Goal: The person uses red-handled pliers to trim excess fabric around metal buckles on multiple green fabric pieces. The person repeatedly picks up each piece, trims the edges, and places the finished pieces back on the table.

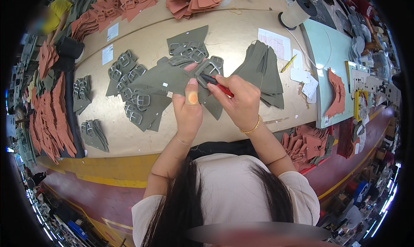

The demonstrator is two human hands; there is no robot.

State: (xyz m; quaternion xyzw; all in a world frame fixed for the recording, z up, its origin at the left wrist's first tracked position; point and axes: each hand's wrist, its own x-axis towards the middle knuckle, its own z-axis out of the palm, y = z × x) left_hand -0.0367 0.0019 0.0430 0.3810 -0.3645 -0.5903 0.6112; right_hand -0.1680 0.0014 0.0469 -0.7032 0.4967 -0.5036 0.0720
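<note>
My left hand [188, 111], a tan wrap on its thumb, pinches a dark green leather-like piece with a metal buckle [208, 70]. My right hand [241, 99] is closed round a small tool with red handles [226, 90] and a dark tip, which touches the buckle. What kind of tool it is, I cannot tell, since my fingers cover most of it. Overlapping green buckled pieces [140, 100] lie left of my hands, and more green pieces [196, 37] lie just beyond them. To the right, a fanned stack of green pieces [265, 74] rests on the table.
Beyond are piles of rust-coloured pieces [194, 1]. A thread spool [298, 10], a paper sheet [274, 43] and a yellow pen-like stick [289, 63] sit at the right, beside a pale green board [321, 44]. Small green buckled bundles [95, 135] lie near the left edge.
</note>
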